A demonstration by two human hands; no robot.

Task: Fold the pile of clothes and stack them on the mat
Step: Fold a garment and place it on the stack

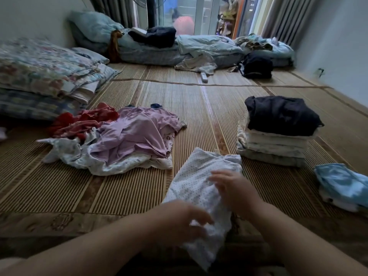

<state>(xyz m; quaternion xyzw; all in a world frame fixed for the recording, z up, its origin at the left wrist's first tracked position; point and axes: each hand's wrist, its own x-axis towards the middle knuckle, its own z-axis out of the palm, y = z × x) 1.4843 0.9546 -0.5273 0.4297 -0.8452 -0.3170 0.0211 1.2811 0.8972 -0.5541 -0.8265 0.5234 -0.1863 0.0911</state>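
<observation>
step: folding a single piece; the dotted garment (199,188) is lying at the near edge of the mat (123,192), about mid-width, partly doubled over
left hand (183,218): blurred; fingers are curling into the near end of the dotted garment, seemingly pinching a bunch of it
right hand (233,188): fingers are lying spread on the cloth, pressing it flat; gripping nothing
next move: probably calling for bringing the pinched end over toward the far end, smoothing, then carrying it to the folded stack (274,144) near the right edge; its dark top piece (280,114) is sitting askew, so placing needs care
progress: looking mid-task; the unfolded pile (137,136) is waiting toward the left edge, red garment (83,120) at its far side
around: light blue piece (342,184) is lying at the right edge near the stack; remote (204,77) and bedding (209,46) are sitting at the far edge; quilts (39,64) at the left
in the way: only mat is showing between garment and stack
</observation>
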